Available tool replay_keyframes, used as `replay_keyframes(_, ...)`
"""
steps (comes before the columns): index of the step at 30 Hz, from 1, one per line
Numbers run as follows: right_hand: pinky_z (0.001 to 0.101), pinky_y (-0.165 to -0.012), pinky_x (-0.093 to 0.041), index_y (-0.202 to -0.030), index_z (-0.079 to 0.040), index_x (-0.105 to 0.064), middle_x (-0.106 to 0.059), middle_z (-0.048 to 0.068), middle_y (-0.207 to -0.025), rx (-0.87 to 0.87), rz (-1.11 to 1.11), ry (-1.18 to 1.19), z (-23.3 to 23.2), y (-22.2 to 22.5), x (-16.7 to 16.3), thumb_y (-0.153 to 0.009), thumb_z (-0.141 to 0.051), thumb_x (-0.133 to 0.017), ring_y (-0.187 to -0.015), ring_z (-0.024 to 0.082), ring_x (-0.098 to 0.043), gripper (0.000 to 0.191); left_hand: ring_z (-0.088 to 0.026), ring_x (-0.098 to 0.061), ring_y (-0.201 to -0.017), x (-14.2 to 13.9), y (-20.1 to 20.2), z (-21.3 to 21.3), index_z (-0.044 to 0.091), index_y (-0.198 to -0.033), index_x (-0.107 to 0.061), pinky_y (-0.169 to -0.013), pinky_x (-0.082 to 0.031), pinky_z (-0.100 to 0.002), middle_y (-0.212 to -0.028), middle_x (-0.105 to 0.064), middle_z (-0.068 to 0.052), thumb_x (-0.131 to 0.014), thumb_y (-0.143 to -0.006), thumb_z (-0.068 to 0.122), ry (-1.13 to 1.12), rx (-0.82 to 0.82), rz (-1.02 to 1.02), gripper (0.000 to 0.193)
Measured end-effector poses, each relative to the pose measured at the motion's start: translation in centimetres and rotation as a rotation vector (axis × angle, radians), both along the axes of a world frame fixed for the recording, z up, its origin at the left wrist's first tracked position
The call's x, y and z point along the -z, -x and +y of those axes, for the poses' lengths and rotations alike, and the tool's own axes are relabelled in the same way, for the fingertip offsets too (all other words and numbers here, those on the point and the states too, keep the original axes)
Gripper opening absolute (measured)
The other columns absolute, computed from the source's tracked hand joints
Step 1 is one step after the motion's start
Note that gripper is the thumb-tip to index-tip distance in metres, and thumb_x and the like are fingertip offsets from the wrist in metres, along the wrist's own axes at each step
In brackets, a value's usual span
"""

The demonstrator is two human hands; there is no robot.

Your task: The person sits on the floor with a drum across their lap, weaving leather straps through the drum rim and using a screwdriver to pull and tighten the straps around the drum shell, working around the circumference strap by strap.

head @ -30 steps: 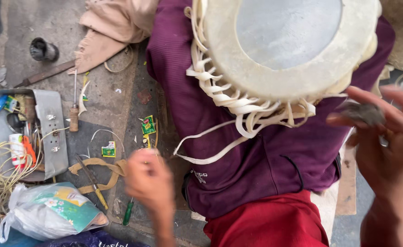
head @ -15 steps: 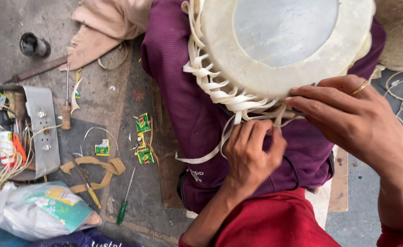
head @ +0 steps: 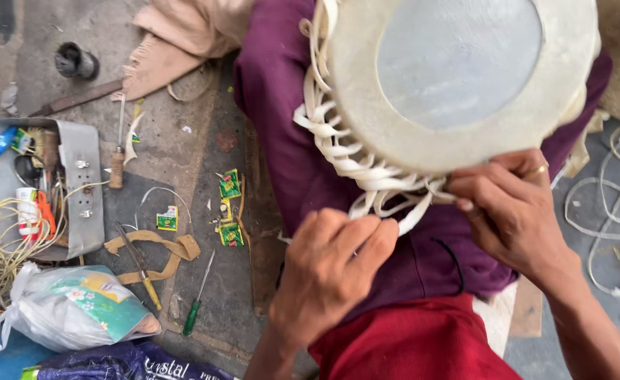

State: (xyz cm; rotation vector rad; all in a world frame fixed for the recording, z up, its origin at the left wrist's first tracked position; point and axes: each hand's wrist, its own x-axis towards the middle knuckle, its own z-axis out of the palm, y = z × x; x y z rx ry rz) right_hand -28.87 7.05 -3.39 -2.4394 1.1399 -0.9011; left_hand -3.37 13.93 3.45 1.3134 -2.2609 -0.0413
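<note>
Two bare hands work at the pale lacing under a round drum.

Resting on a lap in purple cloth (head: 303,162), the round cream-coloured drum with a grey skin top (head: 457,70) tilts toward the camera. The right hand (head: 514,211) — a ring on one finger — pinches the white strip lacing (head: 366,176) at the drum's lower rim. The left hand (head: 331,271) curls just below, fingertips touching a loose strip end — a firm hold cannot be told. Left on the floor lie a green-handled screwdriver (head: 197,299) and a grey metal tray of tools (head: 85,190).
</note>
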Motion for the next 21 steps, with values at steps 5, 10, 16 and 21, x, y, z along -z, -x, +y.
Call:
replay_keyframes(5, 0.0378, -0.093, -0.040, -0.105, -0.008, -0.066, -0.070, 0.003, -0.107, 0.088, -0.094, -0.063, 0.7, -0.3, 0.2, -0.101, -0.007, -0.064, -0.095, 0.025, -0.054, 0.005, -0.020, -0.054, -0.109, 1.0, 1.0, -0.6, 0.018, -0.100, -0.066, -0.108, -0.044, -0.044, -0.103, -0.063, 0.003, -0.081, -0.093, 0.014, 0.141, 0.151, 0.153, 0.018)
replay_keyframes(10, 0.0377, -0.084, -0.041, -0.105, -0.010, -0.068, -0.069, 0.001, -0.095, 0.419, -0.433, 0.037, 0.8, -1.5, -0.1, -0.091, -0.006, -0.067, -0.085, 0.023, -0.056, 0.014, -0.017, -0.054, -0.120, 3.1, 4.1, 1.5, 0.018, -0.093, -0.059, -0.123, -0.041, -0.049, -0.103, -0.063, 0.002, -0.070, -0.101, 0.006, 0.165, 0.232, 0.063, 0.018)
replay_keyframes(16, 0.0376, -0.072, -0.043, -0.105, -0.011, -0.071, -0.068, 0.000, -0.081, 0.176, -0.129, 0.340, 2.0, -0.9, -1.9, -0.080, -0.005, -0.071, -0.074, 0.022, -0.058, 0.026, -0.021, -0.065, -0.119, 2.8, 3.7, 1.8, 0.017, -0.091, -0.056, -0.124, -0.044, -0.055, -0.105, -0.065, -0.003, -0.068, -0.104, 0.012, 0.153, 0.180, 0.061, 0.018)
replay_keyframes(21, 0.0347, -0.066, -0.041, -0.104, -0.008, -0.076, -0.068, -0.004, -0.076, 0.068, -0.041, 0.304, 3.6, -2.3, -0.9, -0.075, -0.012, -0.090, -0.068, 0.020, -0.055, 0.033, -0.025, -0.072, -0.104, 1.5, 3.3, -0.3, 0.009, -0.095, -0.059, -0.102, -0.058, -0.045, -0.102, -0.067, -0.008, -0.069, -0.098, 0.007, 0.269, 0.171, 0.178, 0.011)
